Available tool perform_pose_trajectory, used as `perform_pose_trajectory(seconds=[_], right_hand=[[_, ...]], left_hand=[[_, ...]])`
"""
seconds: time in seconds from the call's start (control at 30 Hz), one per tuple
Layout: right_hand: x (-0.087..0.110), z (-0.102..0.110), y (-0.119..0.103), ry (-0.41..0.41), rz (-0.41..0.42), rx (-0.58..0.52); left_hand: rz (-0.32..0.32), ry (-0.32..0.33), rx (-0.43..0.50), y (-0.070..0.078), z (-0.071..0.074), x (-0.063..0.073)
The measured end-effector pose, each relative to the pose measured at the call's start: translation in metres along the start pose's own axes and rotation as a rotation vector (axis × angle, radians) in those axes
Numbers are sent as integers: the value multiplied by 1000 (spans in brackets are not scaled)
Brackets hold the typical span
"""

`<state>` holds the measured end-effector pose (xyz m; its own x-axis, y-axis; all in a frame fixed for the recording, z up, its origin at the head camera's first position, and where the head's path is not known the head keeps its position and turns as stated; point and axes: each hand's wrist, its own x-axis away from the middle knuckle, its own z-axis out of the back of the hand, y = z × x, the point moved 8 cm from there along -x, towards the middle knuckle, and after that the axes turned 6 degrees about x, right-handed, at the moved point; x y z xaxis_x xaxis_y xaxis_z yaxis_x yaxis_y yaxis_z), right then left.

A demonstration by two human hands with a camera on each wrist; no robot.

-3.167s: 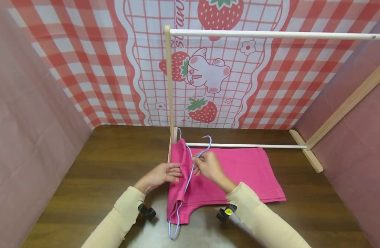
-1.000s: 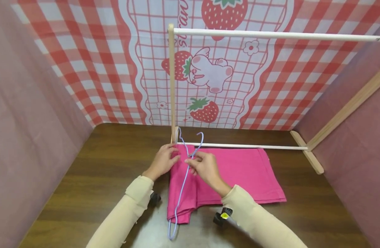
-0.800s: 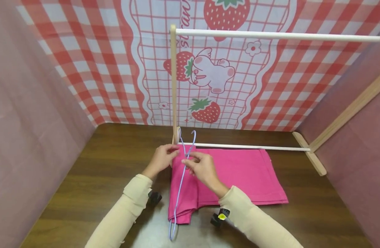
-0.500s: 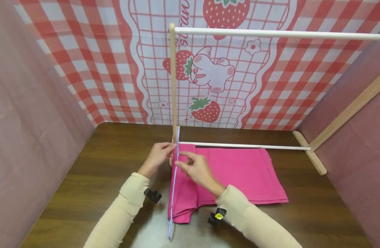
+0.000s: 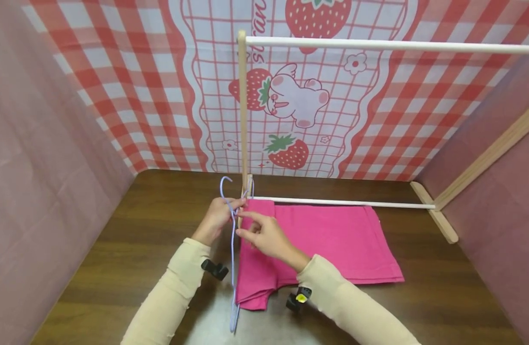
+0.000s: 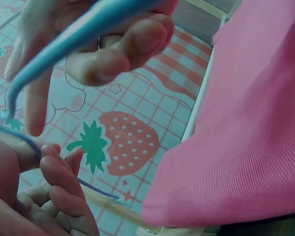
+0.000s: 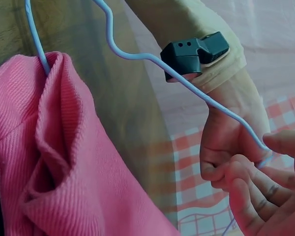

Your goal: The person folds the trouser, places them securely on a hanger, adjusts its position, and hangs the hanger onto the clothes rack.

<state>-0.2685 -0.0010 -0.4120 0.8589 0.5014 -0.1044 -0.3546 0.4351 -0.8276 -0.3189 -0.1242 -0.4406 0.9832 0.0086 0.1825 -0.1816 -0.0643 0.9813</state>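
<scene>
Pink trousers (image 5: 329, 239) lie flat on the table, their left end folded over. A lilac wire hanger (image 5: 233, 258) stands along that fold, its hook pointing up and left. In the right wrist view one wire of the hanger (image 6: 54, 54) (image 7: 37, 37) runs into the folded cloth (image 7: 64, 118). My left hand (image 5: 213, 220) pinches the hanger's far arm beside the rack post. My right hand (image 5: 269, 237) reaches in from the right, index finger straight and thumb spread apart from it, both touching the wire near the hook's base.
A wooden rack post (image 5: 243, 110) rises just behind the hands. A white upper bar (image 5: 376, 44) and a white lower bar (image 5: 342, 202) run right to the other foot (image 5: 434, 213). Checked cloth (image 5: 156, 96) hangs behind the brown table (image 5: 118, 249).
The hanger's hook has swung from right to left across the fold, and the right hand has followed it leftward. The left hand has moved from the cloth to the hanger. The folded end now lies flatter.
</scene>
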Motion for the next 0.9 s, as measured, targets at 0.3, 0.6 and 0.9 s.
perform_pose_trajectory(seconds=[0.3, 0.6, 0.9], right_hand=[[3, 8, 9, 1, -47, -26], [6, 41, 48, 141, -213, 111], [17, 38, 98, 36, -456, 135]], left_hand=[[-14, 23, 99, -1, 5, 1], [-4, 32, 117, -3, 7, 0], [15, 26, 183, -7, 6, 1]])
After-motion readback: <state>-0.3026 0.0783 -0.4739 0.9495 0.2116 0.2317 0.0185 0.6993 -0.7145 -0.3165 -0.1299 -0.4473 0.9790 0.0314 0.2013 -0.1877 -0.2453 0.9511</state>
